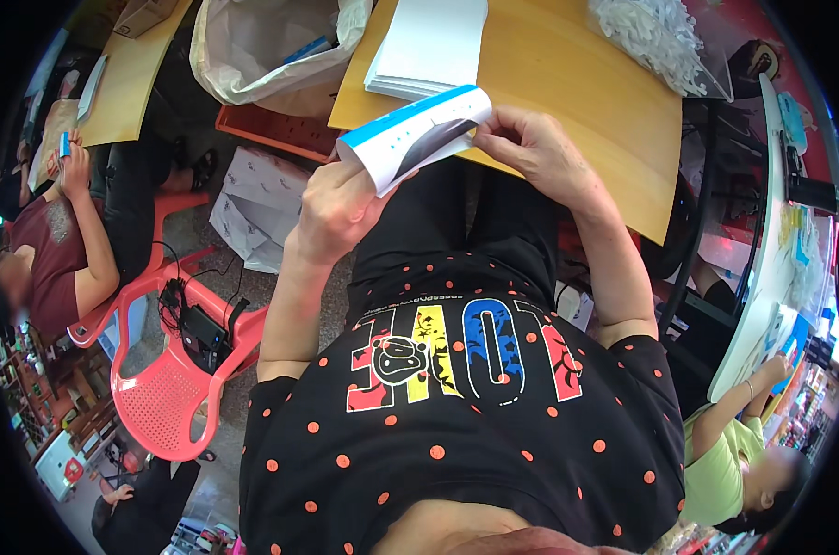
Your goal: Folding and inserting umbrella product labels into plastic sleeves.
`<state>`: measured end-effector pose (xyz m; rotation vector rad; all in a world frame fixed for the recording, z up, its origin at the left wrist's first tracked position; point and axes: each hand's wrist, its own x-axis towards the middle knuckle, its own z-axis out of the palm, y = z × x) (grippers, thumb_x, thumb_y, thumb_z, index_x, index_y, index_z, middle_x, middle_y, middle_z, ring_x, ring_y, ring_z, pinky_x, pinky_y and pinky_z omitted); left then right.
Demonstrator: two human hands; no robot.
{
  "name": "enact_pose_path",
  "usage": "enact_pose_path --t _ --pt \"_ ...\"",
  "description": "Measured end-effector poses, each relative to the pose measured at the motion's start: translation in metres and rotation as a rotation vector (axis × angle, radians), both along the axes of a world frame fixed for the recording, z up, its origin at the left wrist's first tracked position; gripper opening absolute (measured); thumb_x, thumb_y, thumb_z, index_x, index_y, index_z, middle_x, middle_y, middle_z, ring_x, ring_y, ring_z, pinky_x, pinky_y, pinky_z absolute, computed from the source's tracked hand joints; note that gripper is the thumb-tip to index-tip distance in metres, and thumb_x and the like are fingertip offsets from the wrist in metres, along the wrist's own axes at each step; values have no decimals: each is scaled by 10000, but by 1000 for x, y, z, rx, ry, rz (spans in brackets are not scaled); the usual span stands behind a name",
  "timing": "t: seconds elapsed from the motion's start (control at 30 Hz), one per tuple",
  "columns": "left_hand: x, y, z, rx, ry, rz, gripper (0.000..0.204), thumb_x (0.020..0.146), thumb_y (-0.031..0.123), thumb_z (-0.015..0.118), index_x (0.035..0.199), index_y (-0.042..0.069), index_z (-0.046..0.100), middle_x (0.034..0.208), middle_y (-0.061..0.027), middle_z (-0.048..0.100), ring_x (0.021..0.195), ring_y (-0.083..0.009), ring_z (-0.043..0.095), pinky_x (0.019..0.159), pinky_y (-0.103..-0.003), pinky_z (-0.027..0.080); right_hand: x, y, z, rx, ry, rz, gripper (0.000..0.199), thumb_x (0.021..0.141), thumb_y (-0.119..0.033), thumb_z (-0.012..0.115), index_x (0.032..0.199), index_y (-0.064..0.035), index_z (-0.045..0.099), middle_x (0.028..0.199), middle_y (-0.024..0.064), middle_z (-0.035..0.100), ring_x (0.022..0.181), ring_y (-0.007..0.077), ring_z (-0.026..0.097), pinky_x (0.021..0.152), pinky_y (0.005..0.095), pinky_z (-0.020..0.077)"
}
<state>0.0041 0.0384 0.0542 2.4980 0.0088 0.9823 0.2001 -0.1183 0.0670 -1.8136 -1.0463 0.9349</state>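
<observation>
A curled printed sheet (pixel 410 132), white with a blue band and a dark picture, is held above my lap at the near edge of the wooden table (pixel 586 120). My left hand (pixel 339 208) is closed on its left end, with the fingertips hidden behind the sheet. At the opposite end, my right hand (pixel 530 153) pinches the sheet's edge between thumb and fingers. Just beyond the sheet, a stack of white sheets (pixel 428 46) lies on the table.
A large white sack (pixel 243 88) stands open left of the table, by a red crate (pixel 280 131). A bag of white strips (pixel 646 42) lies far right. A red plastic chair (pixel 169 402) bears a black device (pixel 206 335). People sit at both sides.
</observation>
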Motion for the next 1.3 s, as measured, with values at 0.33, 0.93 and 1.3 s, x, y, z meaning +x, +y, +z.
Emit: enact_pose_path --t 0.33,0.93,1.3 --pt "10 0 -14 -29 10 45 227 718 10 749 933 -15 680 816 -134 686 695 -266 674 597 -323 525 -20 -22 31 73 197 31 127 884 -122 608 855 -1 581 748 -68 490 677 10 421 591 183 353" --pt "29 -2 -32 -72 33 33 234 767 0 689 996 -8 646 823 -168 645 710 -345 630 614 -394 498 -34 -13 49 653 -623 286 111 748 -55 669 855 -44 639 819 66 599 758 230 604 660 325 493" --pt "43 -14 -10 -1568 -173 -131 223 906 67 547 1061 -89 589 947 -179 671 795 -251 693 711 -316 579 257 -51 92 286 -1360 -628 294 853 -135 654 1138 -66 638 887 92 658 752 147 601 711 274 486"
